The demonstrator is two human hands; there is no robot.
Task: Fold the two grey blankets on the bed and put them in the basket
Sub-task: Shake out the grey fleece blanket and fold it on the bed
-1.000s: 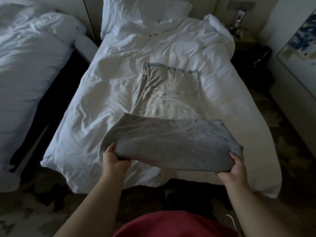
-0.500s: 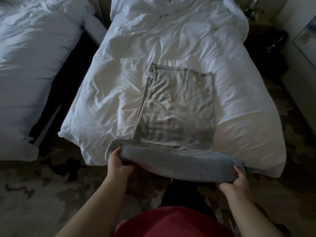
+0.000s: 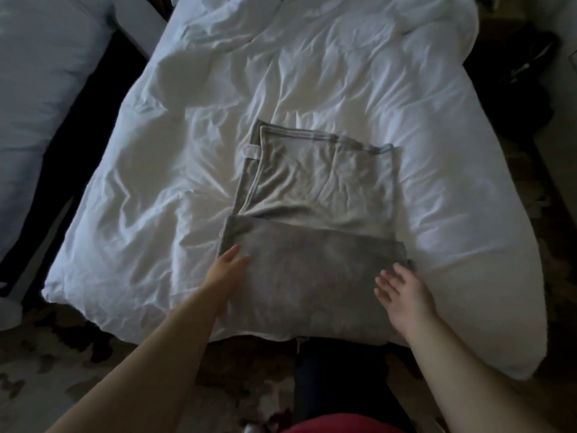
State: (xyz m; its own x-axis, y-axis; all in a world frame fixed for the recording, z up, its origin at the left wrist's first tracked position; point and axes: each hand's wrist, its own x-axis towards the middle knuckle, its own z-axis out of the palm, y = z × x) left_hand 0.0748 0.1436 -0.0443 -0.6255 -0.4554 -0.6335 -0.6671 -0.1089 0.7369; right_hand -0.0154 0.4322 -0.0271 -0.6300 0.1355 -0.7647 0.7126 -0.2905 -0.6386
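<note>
Head view: the left hand (image 3: 229, 267) is laid flat, fingers straight, on the left edge of the grey blanket (image 3: 312, 276), with nothing gripped. The right hand (image 3: 402, 295) is held released, fingers spread, at the blanket's right edge; whether it touches cannot be told. The blanket is seen partly folded, its near part doubled over, lying on the white duvet (image 3: 312, 73) near the bed's foot.

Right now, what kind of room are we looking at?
Most likely a bedroom, perhaps a hotel twin room: a bed dressed in rumpled white, a second white-covered bed close on its left across a dark gap, and patterned carpet underfoot. A grey blanket lies on the first bed.
</note>
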